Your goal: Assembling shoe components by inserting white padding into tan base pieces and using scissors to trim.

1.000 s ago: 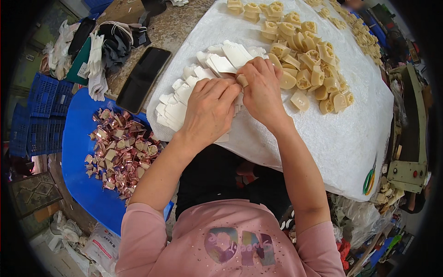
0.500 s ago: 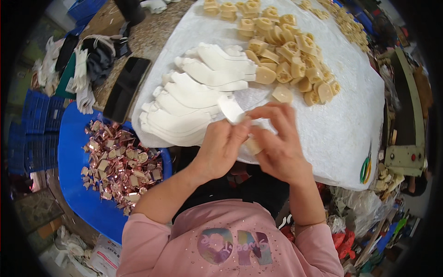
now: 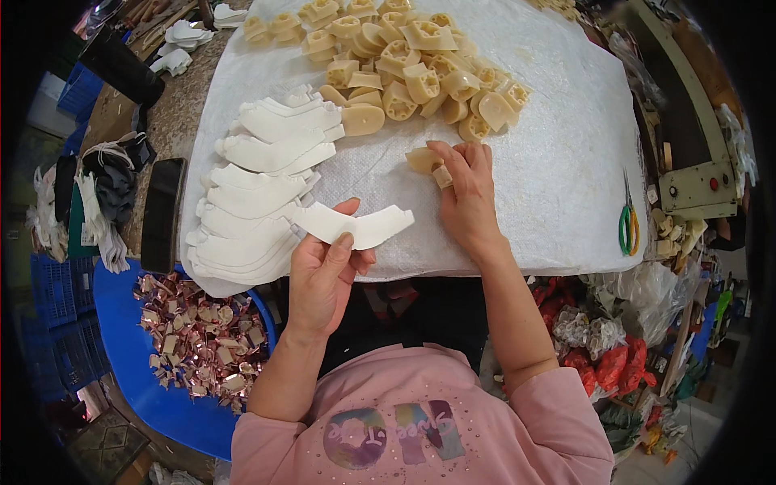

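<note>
My left hand (image 3: 319,279) pinches a bent white strip (image 3: 380,227) between thumb and fingers, just above the table's near edge. My right hand (image 3: 471,198) is closed round a small beige moulded piece (image 3: 442,176), mostly hidden by the fingers. Right at its fingertips another beige piece (image 3: 420,160) lies on the white sheet; whether the fingers grip it too is unclear. Left of my hands, overlapping white strips (image 3: 242,230) form a fanned stack. Beyond them is a heap of hollow beige pieces (image 3: 404,81).
White woven sheeting (image 3: 558,162) covers the table. Scissors (image 3: 628,222) with green and orange handles lie at its right edge. A dark phone (image 3: 164,214) rests on the left. Below it stands a blue tub (image 3: 121,347) of shiny copper-coloured parts. A green metal machine (image 3: 699,190) stands right.
My hands have moved apart: the left draws back left with the white strip, the right reaches forward to the loose beige piece. The whole view has shifted as well.
</note>
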{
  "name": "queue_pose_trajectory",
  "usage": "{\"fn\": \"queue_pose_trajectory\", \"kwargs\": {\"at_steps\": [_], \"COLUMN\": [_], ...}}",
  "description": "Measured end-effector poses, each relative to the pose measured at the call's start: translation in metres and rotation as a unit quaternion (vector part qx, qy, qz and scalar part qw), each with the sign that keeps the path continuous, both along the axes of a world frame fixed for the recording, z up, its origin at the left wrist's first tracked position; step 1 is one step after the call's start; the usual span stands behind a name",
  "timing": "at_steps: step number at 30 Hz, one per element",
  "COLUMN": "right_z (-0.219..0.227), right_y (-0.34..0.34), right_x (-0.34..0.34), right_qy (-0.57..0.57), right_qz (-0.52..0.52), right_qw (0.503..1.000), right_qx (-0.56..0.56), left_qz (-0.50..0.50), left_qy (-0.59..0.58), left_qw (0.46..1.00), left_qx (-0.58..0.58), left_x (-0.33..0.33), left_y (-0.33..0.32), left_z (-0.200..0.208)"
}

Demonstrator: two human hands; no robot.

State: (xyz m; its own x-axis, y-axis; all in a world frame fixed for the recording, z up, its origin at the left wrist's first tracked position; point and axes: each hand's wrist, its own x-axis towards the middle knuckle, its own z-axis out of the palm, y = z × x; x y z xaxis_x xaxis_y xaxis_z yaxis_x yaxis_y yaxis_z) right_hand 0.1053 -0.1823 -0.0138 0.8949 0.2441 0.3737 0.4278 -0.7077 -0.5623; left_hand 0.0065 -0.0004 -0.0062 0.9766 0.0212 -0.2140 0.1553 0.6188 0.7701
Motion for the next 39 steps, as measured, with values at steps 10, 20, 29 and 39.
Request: {"fn": "queue_pose_trajectory", "kwargs": {"at_steps": [10, 20, 29, 39], "right_z": [0.040, 0.015, 0.006, 0.006], "right_y": [0.004, 0.027, 0.023, 0.024], "right_x": [-0.062, -0.080, -0.080, -0.077], "right_qy": [0.085, -0.151, -0.161, -0.222], "right_qz": [0.083, 0.190, 0.181, 0.149], "right_qw": [0.915, 0.921, 0.925, 0.946], "right_qx": [0.385, 0.305, 0.294, 0.181], "left_qz": [0.022, 0.004, -0.009, -0.025], "left_qy": [-0.011, -0.062, -0.053, -0.067], "left_qw": [1.000, 0.997, 0.995, 0.978], "left_qx": [0.006, 0.041, 0.087, 0.196], "left_x": [-0.013, -0.025, -0.029, -0.031], "left_y": [-0.004, -0.021, -0.026, -0.025], "left_z": [-0.001, 0.025, 0.027, 0.022]}}
